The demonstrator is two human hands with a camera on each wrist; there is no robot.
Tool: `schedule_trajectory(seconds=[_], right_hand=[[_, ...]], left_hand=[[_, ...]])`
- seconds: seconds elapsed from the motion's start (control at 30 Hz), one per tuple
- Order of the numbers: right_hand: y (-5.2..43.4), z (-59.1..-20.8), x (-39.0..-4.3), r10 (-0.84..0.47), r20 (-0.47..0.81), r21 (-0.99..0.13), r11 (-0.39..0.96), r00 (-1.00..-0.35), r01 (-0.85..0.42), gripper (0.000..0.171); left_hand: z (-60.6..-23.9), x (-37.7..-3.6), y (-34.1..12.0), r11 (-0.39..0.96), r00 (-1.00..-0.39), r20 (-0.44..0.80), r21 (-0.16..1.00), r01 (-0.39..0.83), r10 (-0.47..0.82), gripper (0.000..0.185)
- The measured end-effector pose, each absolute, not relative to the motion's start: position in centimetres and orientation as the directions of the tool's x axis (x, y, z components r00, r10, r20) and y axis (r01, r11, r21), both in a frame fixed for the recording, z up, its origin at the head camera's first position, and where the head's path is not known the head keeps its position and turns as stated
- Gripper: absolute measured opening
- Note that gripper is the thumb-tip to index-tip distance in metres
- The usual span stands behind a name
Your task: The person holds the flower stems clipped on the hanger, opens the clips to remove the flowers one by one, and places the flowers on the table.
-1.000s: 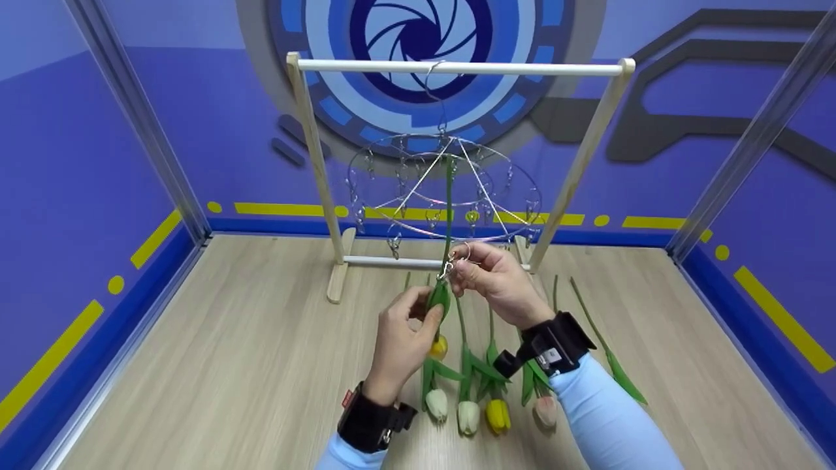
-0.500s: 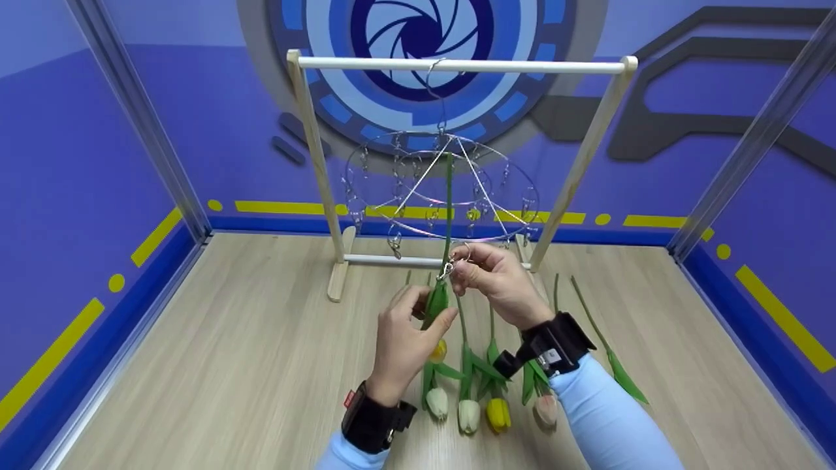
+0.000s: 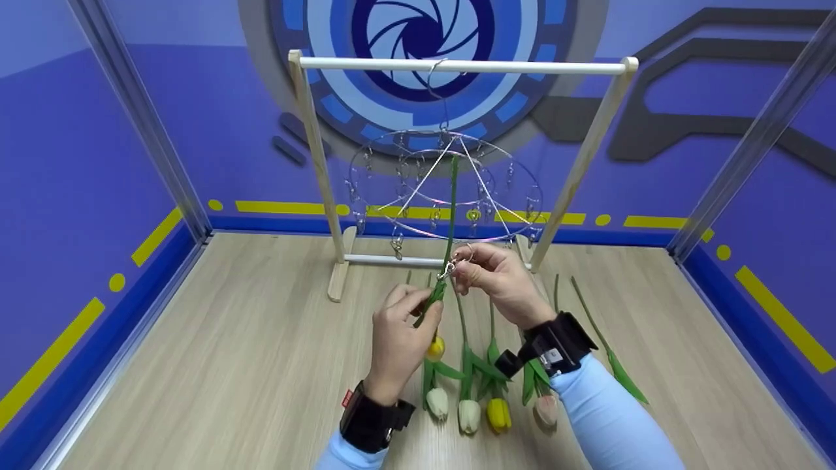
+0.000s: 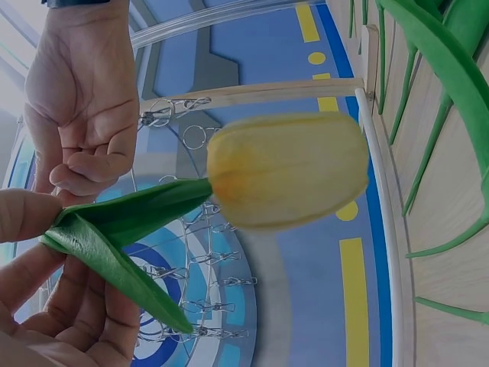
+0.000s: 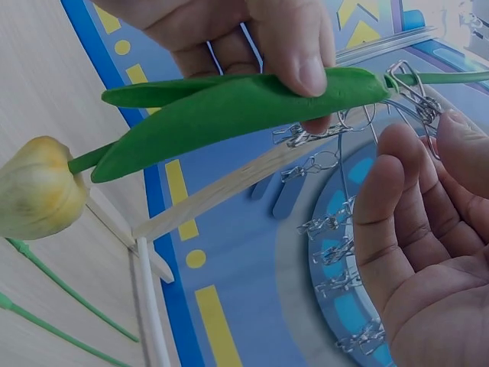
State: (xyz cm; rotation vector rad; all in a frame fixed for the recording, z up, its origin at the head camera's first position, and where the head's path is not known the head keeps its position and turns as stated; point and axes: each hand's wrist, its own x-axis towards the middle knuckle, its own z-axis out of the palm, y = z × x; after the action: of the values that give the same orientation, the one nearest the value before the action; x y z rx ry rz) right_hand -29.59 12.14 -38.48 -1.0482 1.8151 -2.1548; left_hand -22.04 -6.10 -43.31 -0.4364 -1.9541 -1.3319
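Compared with half a second back, the left hand (image 3: 398, 336) has slid a touch higher and closer in on the stem, thumb and fingers now pinched tighter around the leaf, and the stem leans a little more to the right at the top. Right hand (image 3: 493, 277) has barely budged.

So the yellow tulip (image 4: 286, 170) is hanging head-down in mid-air, in front of the wooden rack (image 3: 457, 65), just above the row of other tulips (image 3: 469, 415) lying on the wood floor (image 3: 228, 365). Its bloom is a closed, egg-shaped bud, pale yellow with a slightly warmer tone near the base (a bit blurry in the left wrist view since it's so close). Two long green leaves fold along the stem, smooth and glossy, tapering to points. The stem runs up past the hands and in front of the round wire clip hanger (image 3: 444, 189) that hangs off the rack's top bar.

Left hand pinches the leaf and stem between thumb and fingertips. Right hand's thumb and forefinger squeeze a small metal clip (image 5: 410, 88) right at the stem, other fingers loosely curled, palm open toward the wrist cam. Clip is touching the stem, though I can't tell if it's actually biting onto it.
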Motion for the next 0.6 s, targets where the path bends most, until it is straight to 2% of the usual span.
schedule_trajectory(seconds=[0.33,0.6], right_hand=[[12.43,-38.53,-29.39,-0.568,0.342,-0.936,-0.274,-0.749,-0.22,0.018],[12.55,-38.5,-29.54,-0.62,0.343,-0.931,-0.327,-0.705,-0.165,0.023]], left_hand=[[-43.65,-22.3,-6.33,0.38,-0.69,0.716,0.67,0.638,-0.105,0.011],[-43.46,-22.04,-6.44,0.344,-0.754,0.654,0.723,0.599,-0.062,0.01]])
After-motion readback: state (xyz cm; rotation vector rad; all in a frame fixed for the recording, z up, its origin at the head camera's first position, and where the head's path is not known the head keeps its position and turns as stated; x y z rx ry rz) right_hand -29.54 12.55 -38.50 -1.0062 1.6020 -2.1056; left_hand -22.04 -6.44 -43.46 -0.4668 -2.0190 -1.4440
